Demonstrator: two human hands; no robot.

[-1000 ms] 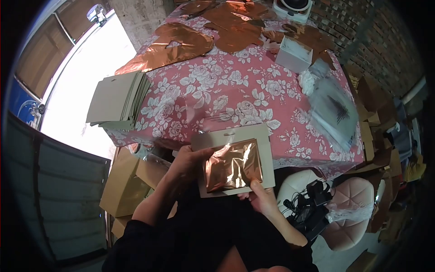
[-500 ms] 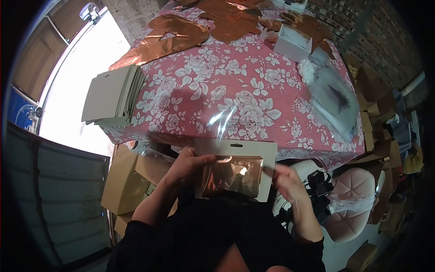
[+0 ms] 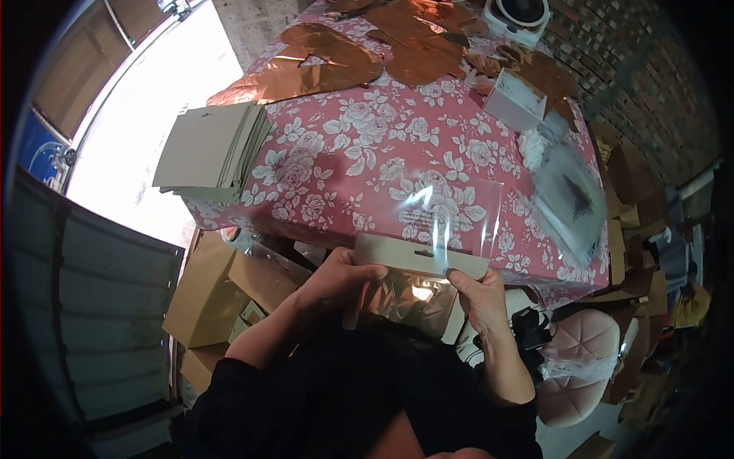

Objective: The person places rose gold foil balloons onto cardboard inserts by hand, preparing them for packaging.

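Note:
Close to my body, both hands hold a cardboard backing card (image 3: 388,249) with a slot near its top edge. Against the card lies a folded copper-coloured foil piece (image 3: 405,302). A clear plastic bag (image 3: 482,210) encloses them, its glossy upper part reaching over the table edge. My left hand (image 3: 336,277) grips the left side, thumb on the front. On the right edge, my right hand (image 3: 482,298) pinches the card and bag, thumb also in front. The fingers behind the card are hidden.
A stack of grey-beige cards (image 3: 202,149) sits at the left of the flowered table (image 3: 336,191). Copper foil shapes (image 3: 417,46) lie at the back. A white box (image 3: 516,103) and clear bags (image 3: 569,199) are on the right. Beside me stand cardboard boxes (image 3: 202,291) and a chair (image 3: 585,336).
My right hand has come in from beside the card and now grips its right edge. The card has shifted right and tilted, and the view has moved slightly.

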